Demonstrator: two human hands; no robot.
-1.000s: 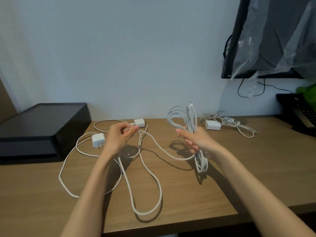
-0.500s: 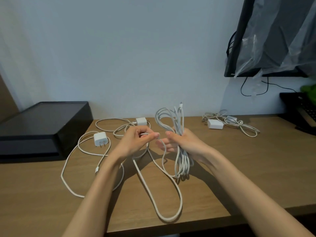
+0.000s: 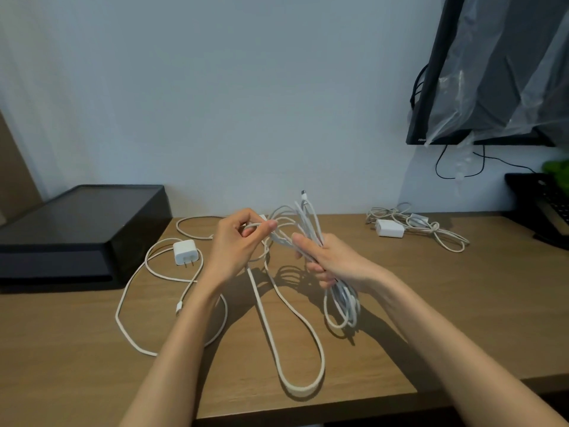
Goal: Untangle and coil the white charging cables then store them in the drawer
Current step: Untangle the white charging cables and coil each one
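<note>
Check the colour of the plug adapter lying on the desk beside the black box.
The plug adapter is white, with metal prongs; the head view shows it best.

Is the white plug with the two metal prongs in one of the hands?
No, the white plug lies on the desk, apart from the left hand, which pinches a cable strand instead.

We count two hands, left hand (image 3: 237, 246) and right hand (image 3: 337, 261); three white cables: held coil (image 3: 340, 298) at centre, loose cable (image 3: 117, 315) at left, bundle (image 3: 431, 229) at right; two visible plugs, left plug (image 3: 184, 252) and right plug (image 3: 389, 228); one black box (image 3: 77, 229).
</note>
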